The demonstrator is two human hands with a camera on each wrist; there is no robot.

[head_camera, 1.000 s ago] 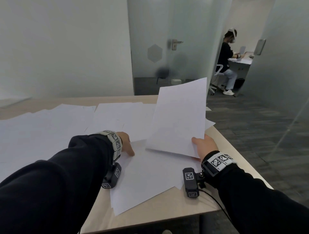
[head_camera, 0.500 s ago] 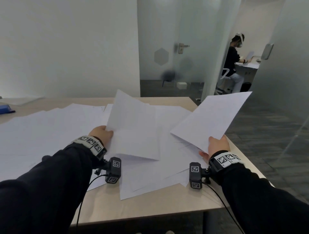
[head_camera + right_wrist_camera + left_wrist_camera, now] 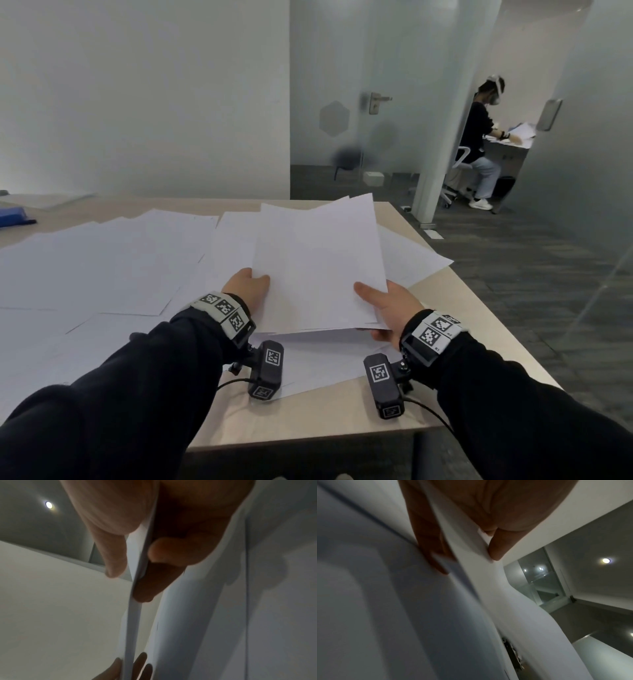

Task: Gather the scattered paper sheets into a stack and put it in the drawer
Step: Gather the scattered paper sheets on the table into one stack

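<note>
1. White paper sheets [image 3: 318, 263] form a thin held stack above the beige wooden table [image 3: 455, 301], pinched by left hand [image 3: 247, 286] and right hand [image 3: 387, 308].
2. Gathering continues; next, loose sheets [image 3: 102, 260] left of the stack need collecting.

No words, brand names or numbers can be read anywhere. The wristbands [image 3: 223, 308] and wrist cameras [image 3: 269, 368] carry only black-and-white square code patterns. The paper sheets [image 3: 318, 263] look blank.

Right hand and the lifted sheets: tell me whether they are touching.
Touching. In the right wrist view the right hand pinches the lifted sheets, thumb on one face, fingers on the other. The head view shows its thumb on top.
</note>
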